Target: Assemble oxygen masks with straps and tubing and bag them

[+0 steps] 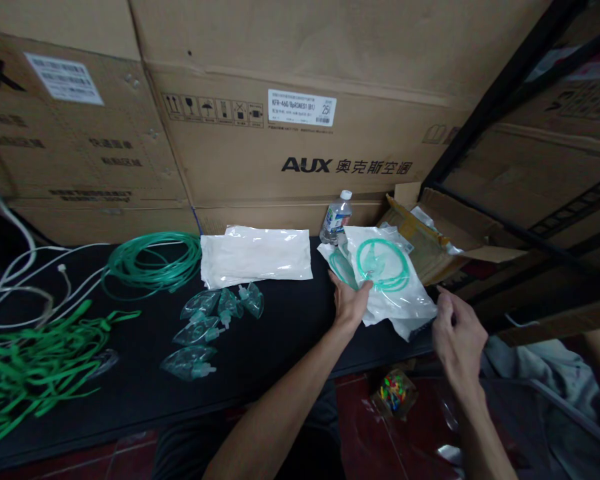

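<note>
My left hand grips the lower left edge of a clear plastic packet that holds a coiled green tube and a mask. The packet lies on top of a small pile of similar packets at the right end of the black table. My right hand hovers just right of the pile, fingers loosely curled, with nothing that I can see in them.
A stack of flat white bags lies mid-table. Several clear green masks, a green tubing coil and green straps lie to the left. A water bottle and an open carton stand behind. Big cardboard boxes wall the back.
</note>
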{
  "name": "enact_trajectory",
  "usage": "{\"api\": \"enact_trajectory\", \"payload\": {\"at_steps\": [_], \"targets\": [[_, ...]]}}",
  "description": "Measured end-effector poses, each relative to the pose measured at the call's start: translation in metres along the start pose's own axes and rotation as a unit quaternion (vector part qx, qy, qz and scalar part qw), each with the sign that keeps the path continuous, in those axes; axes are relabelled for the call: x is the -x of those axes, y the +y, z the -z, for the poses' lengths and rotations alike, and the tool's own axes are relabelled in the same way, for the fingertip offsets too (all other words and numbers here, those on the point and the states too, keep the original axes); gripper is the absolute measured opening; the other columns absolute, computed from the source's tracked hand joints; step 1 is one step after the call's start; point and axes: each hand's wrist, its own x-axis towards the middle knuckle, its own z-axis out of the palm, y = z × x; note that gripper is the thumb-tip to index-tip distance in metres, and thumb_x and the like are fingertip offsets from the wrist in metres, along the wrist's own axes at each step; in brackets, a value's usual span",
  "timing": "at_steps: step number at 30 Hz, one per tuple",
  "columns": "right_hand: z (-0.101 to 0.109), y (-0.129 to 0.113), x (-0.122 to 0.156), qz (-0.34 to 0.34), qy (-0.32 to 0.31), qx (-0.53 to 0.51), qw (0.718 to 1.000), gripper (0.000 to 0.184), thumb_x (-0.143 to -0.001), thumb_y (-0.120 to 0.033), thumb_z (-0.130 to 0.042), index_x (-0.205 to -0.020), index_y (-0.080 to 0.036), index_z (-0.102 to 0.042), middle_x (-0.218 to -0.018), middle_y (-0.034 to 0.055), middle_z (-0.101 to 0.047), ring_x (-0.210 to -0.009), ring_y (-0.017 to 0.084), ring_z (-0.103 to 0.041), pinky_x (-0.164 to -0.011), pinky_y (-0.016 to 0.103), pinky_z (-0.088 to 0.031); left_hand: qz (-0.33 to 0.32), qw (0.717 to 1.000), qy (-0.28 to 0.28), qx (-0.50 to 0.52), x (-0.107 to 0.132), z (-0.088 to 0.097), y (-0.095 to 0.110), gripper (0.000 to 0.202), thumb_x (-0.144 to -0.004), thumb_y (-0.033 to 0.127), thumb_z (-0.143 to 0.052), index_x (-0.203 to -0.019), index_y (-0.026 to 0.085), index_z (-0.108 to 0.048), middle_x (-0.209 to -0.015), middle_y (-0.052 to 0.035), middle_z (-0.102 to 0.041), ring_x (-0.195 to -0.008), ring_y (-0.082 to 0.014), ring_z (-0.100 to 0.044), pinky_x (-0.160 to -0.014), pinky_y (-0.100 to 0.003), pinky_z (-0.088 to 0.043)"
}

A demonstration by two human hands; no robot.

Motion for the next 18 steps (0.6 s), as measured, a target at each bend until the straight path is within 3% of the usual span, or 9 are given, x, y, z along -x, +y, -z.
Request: {"api": "enact_trajectory", "payload": {"at_steps": [4,6,8,10,12,14,18], "targets": [[0.009,0.002,0.008,-0.140,-0.017,0.001,0.990,0.057,-0.093,-0.050,-0.055,-0.127,-0.008,-0.072,-0.126,0.0280,-0.069,-0.127,0.048,-0.059,-0.112,0.068,-0.034,-0.019,1.000,-0.003,-0.002,0.003,0.003,-0.001,0.115,-0.082,0.038,-0.076,-0.166,0.012,-0.002,-0.153,-0.0196,-0.058,-0.138,-0.0327,-0.060,-0.113,-0.035,-0.045],[0.010,0.008,0.017,-0.215,-0.025,-0.032,0.976,0.058,-0.091,-0.053,-0.061,-0.129,-0.010,-0.070,-0.112,0.0243,-0.073,-0.120,0.047,-0.063,-0.110,0.071,-0.035,-0.027,1.000,-0.006,-0.004,0.005,0.004,-0.001,0.115,-0.083,0.038,-0.076,-0.167,0.013,-0.002,-0.154,-0.0187,-0.057,-0.138,-0.0324,-0.059,-0.114,-0.034,-0.045],[0.006,0.016,0.026,-0.285,-0.034,-0.098,0.953,0.054,-0.093,-0.054,-0.061,-0.127,-0.012,-0.067,-0.095,0.0160,-0.075,-0.105,0.040,-0.071,-0.102,0.066,-0.047,-0.032,0.999,-0.011,-0.007,0.007,0.006,-0.001,0.114,-0.084,0.038,-0.077,-0.167,0.012,-0.003,-0.154,-0.0193,-0.057,-0.138,-0.0325,-0.059,-0.114,-0.035,-0.044],[-0.002,0.024,0.034,-0.340,-0.044,-0.185,0.921,0.042,-0.098,-0.047,-0.058,-0.122,-0.014,-0.065,-0.087,0.0082,-0.073,-0.086,0.029,-0.075,-0.088,0.052,-0.060,-0.036,0.999,-0.012,-0.012,0.007,0.010,0.000,0.103,-0.089,0.043,-0.074,-0.166,0.015,-0.012,-0.155,-0.0193,-0.056,-0.139,-0.0321,-0.057,-0.116,-0.039,-0.043],[-0.012,0.029,0.038,-0.381,-0.046,-0.264,0.885,0.029,-0.101,-0.038,-0.060,-0.117,-0.014,-0.065,-0.091,0.0049,-0.073,-0.079,0.021,-0.074,-0.078,0.041,-0.063,-0.031,0.999,-0.003,-0.019,0.003,0.014,0.000,0.078,-0.097,0.047,-0.066,-0.161,0.019,-0.032,-0.154,-0.0176,-0.055,-0.137,-0.0327,-0.057,-0.116,-0.049,-0.044],[-0.020,0.031,0.039,-0.410,-0.045,-0.324,0.851,0.024,-0.101,-0.033,-0.065,-0.117,-0.015,-0.066,-0.103,0.0056,-0.073,-0.084,0.019,-0.073,-0.076,0.037,-0.063,-0.019,0.999,0.010,-0.030,-0.003,0.018,0.000,0.054,-0.101,0.045,-0.062,-0.148,0.021,-0.051,-0.149,-0.0147,-0.057,-0.130,-0.0321,-0.060,-0.109,-0.056,-0.049],[-0.029,0.026,0.032,-0.440,-0.045,-0.404,0.801,0.029,-0.100,-0.032,-0.068,-0.124,-0.017,-0.066,-0.123,0.0086,-0.070,-0.100,0.023,-0.072,-0.083,0.042,-0.063,-0.007,0.999,0.014,-0.052,-0.019,0.022,-0.001,0.037,-0.100,0.036,-0.066,-0.133,0.020,-0.062,-0.138,-0.0118,-0.062,-0.118,-0.0277,-0.065,-0.098,-0.050,-0.057]]}}
